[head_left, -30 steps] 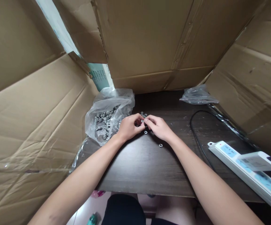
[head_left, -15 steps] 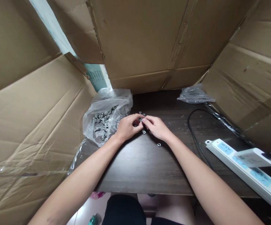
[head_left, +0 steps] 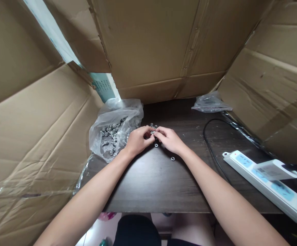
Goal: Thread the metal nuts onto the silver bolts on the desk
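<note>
Left hand (head_left: 137,140) and right hand (head_left: 171,140) remain fingertip to fingertip, both pinching a small metal fastener (head_left: 153,132) just above the worktop (head_left: 148,181). The grip is unchanged from half a second ago. Just below the fingertips lie loose nuts (head_left: 156,145). The bag of hardware (head_left: 112,131) sits just beside the left hand.

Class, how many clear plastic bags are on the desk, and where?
2. One bag, holding metal parts, lies beside the left hand; the second bag sits crumpled at the desk's back right. Cardboard could hide others.
</note>
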A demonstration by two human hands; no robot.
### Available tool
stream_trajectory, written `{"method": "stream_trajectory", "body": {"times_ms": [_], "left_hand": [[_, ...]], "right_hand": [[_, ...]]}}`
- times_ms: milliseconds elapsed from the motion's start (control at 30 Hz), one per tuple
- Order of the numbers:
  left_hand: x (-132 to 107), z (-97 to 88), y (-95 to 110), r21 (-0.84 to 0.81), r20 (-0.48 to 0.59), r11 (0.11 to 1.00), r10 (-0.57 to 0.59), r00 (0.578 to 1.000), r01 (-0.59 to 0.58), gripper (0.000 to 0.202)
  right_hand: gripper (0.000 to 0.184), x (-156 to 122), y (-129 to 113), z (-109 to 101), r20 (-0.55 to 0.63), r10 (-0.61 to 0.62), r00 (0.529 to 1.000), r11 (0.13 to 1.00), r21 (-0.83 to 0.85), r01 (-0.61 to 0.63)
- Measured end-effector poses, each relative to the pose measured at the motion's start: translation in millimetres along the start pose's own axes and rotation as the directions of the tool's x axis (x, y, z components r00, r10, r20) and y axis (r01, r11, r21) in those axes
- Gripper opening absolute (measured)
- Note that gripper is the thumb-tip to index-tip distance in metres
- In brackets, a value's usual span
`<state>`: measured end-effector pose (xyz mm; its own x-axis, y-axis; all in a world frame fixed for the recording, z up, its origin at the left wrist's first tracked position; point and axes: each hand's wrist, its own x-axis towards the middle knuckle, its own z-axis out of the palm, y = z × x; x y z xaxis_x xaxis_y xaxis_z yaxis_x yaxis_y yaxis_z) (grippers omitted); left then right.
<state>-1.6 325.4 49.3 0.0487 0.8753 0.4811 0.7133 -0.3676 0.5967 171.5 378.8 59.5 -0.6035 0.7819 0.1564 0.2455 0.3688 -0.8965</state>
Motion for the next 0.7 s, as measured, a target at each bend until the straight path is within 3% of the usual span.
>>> {"method": "stream_trajectory", "body": {"times_ms": [433, 700], "left_hand": [[-0.5, -2.1, 0.9, -0.038, 0.018, 0.997, 0.062, 0.998, -0.061, 0.016], [-0.7, -0.9, 0.1, -0.046, 0.0, 0.993, 0.11, 0.994, -0.11, 0.022]], "right_hand": [[0.035, 2.3, 3.0, -1.4, -0.007, -0.015, 1.0, 1.0, -0.026, 0.015], [0.026, 3.3, 5.2, -0.9, -0.034, -0.014, 0.999, 1.0, 0.021, 0.015]]}}
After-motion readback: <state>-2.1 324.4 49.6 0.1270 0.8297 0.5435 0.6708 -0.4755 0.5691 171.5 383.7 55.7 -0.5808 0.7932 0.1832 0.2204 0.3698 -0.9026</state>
